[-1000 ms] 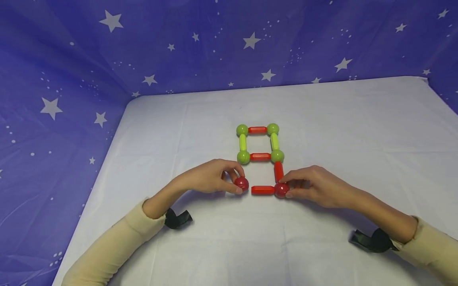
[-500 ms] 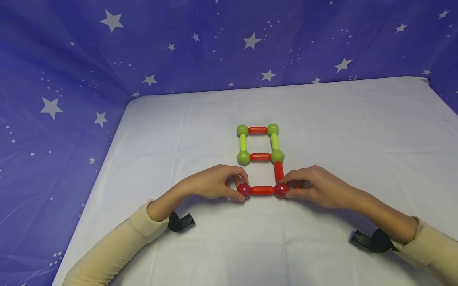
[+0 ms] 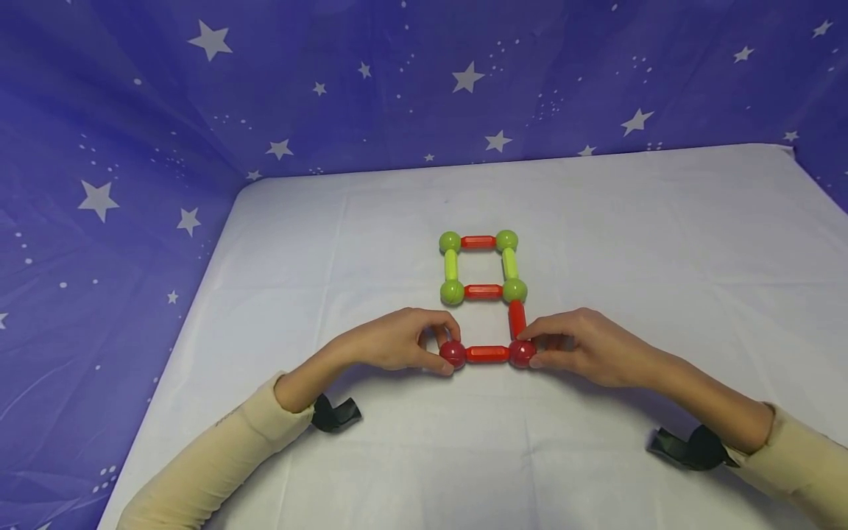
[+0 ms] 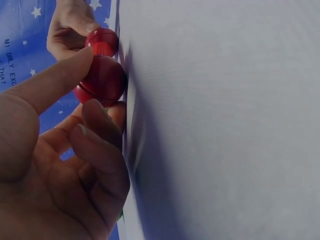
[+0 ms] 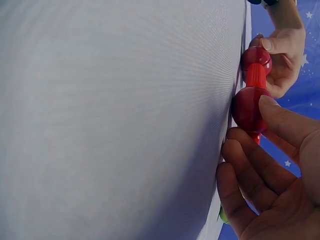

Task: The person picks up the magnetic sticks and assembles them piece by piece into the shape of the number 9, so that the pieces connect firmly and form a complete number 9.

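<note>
My left hand [image 3: 400, 340] pinches a dark red ball [image 3: 453, 354] between thumb and fingers, at the left end of a red rod [image 3: 486, 354]. At that rod's other end, my right hand [image 3: 586, 347] pinches a second red ball [image 3: 522, 353]. Another red rod [image 3: 517, 319] runs from this ball up to a green ball [image 3: 514, 291]. Beyond it lies a square of green balls at the corners, with red rods across and yellow-green rods [image 3: 509, 263] along the sides. In the right wrist view, the rod spans both red balls, close over the cloth.
A white cloth [image 3: 636, 243] covers the table under the pieces. Behind and to the left hangs a blue curtain [image 3: 371, 96] with white stars. Black straps [image 3: 336, 414] hang at both wrists, by the beige sleeves.
My left hand has moved slightly right and nearer, bringing its red ball from a gap away to the red rod's left end. My right hand has stayed on its ball.
</note>
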`<action>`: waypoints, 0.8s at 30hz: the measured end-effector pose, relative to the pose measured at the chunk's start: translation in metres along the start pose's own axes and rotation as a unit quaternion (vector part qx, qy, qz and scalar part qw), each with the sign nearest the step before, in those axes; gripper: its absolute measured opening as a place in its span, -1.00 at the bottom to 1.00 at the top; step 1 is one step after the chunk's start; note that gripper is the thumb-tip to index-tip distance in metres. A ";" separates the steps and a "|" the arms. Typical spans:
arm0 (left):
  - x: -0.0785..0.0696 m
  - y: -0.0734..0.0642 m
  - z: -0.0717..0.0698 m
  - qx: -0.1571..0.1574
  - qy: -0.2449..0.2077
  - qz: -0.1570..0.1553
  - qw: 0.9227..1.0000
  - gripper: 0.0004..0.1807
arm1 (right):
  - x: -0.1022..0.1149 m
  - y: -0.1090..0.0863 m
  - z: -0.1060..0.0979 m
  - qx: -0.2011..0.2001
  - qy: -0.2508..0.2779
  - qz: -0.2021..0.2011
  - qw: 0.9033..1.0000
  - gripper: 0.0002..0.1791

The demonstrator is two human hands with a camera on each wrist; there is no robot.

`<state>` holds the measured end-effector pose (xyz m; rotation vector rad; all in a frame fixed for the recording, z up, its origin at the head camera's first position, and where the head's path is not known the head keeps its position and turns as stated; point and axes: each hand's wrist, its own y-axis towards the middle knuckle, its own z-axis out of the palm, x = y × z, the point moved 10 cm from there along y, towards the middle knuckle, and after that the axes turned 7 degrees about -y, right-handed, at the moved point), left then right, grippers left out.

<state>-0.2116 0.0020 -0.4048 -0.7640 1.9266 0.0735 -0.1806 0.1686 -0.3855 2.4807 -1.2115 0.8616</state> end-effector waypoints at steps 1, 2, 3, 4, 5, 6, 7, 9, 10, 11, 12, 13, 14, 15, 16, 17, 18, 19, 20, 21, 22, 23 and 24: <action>0.000 0.000 0.000 0.000 0.000 0.001 1.000 -0.63 | 0.000 0.000 0.000 0.000 -0.001 0.000 1.000 -0.64; 0.001 0.000 0.000 0.000 -0.001 0.002 1.000 -0.63 | 0.000 0.000 0.000 0.000 -0.002 0.000 1.000 -0.65; 0.001 0.000 0.001 0.000 -0.002 0.002 1.000 -0.63 | 0.000 0.000 0.000 0.000 -0.003 0.000 1.000 -0.65; 0.001 0.000 0.001 0.001 -0.003 0.003 1.000 -0.63 | 0.000 0.000 0.000 0.000 -0.004 -0.001 1.000 -0.65; 0.001 0.000 0.001 0.001 -0.004 0.003 1.000 -0.63 | 0.000 0.000 0.000 0.000 -0.005 0.000 1.000 -0.65; 0.001 0.000 0.001 0.001 -0.004 0.003 1.000 -0.63 | 0.000 0.000 0.000 0.000 -0.004 0.000 1.000 -0.65; 0.002 0.000 0.001 0.001 -0.004 0.002 1.000 -0.63 | 0.000 0.000 0.000 0.000 -0.004 0.000 1.000 -0.65; 0.002 0.000 0.001 0.002 -0.009 0.000 1.000 -0.63 | 0.000 0.001 0.000 0.002 -0.004 0.001 1.000 -0.65; 0.002 0.000 0.001 0.002 -0.010 0.000 1.000 -0.63 | 0.000 0.001 0.000 0.003 -0.003 0.001 1.000 -0.65; 0.002 0.000 0.001 0.002 -0.012 -0.001 1.000 -0.64 | 0.000 0.001 0.000 0.004 -0.003 0.001 1.000 -0.65; 0.002 0.000 0.001 0.002 -0.013 -0.002 1.000 -0.64 | 0.000 0.002 0.001 0.006 -0.003 0.002 1.000 -0.65; 0.003 0.000 0.001 0.002 -0.014 -0.003 1.000 -0.63 | 0.000 0.002 0.001 0.008 -0.003 0.003 1.000 -0.65; 0.002 0.000 0.001 0.003 -0.014 -0.002 1.000 -0.63 | 0.001 0.002 0.000 0.009 -0.005 0.003 1.000 -0.65; 0.003 0.000 0.001 0.003 -0.014 -0.003 1.000 -0.63 | 0.001 0.002 0.000 0.009 -0.009 0.001 1.000 -0.65; 0.003 0.000 0.001 0.003 -0.013 -0.003 1.000 -0.63 | 0.001 0.002 0.000 0.009 -0.013 -0.001 1.000 -0.64; 0.003 0.000 0.001 0.004 -0.014 -0.004 1.000 -0.63 | 0.001 0.002 0.000 0.008 -0.017 -0.001 1.000 -0.64; 0.003 0.000 0.001 0.005 -0.014 -0.004 1.000 -0.62 | 0.001 0.002 -0.001 0.008 -0.022 -0.002 1.000 -0.63; 0.004 0.000 0.001 0.005 -0.013 -0.006 1.000 -0.62 | 0.001 0.001 -0.001 0.008 -0.028 -0.004 1.000 -0.62; 0.004 0.000 0.001 0.006 -0.010 -0.006 1.000 -0.62 | 0.001 0.001 -0.002 0.007 -0.035 -0.007 0.999 -0.62; 0.003 0.000 0.000 0.006 -0.007 -0.007 1.000 -0.62 | 0.002 0.001 -0.003 0.005 -0.042 -0.012 0.999 -0.62; 0.003 -0.001 -0.002 0.005 -0.003 -0.006 1.000 -0.62 | 0.002 0.001 -0.005 0.005 -0.048 -0.011 0.999 -0.63; 0.002 -0.001 -0.005 0.003 0.001 -0.006 1.000 -0.62 | 0.001 0.002 -0.007 0.003 -0.053 -0.009 0.999 -0.64; 0.002 -0.001 -0.009 -0.002 0.006 -0.005 1.000 -0.63 | 0.001 0.003 -0.011 -0.001 -0.059 -0.009 0.998 -0.65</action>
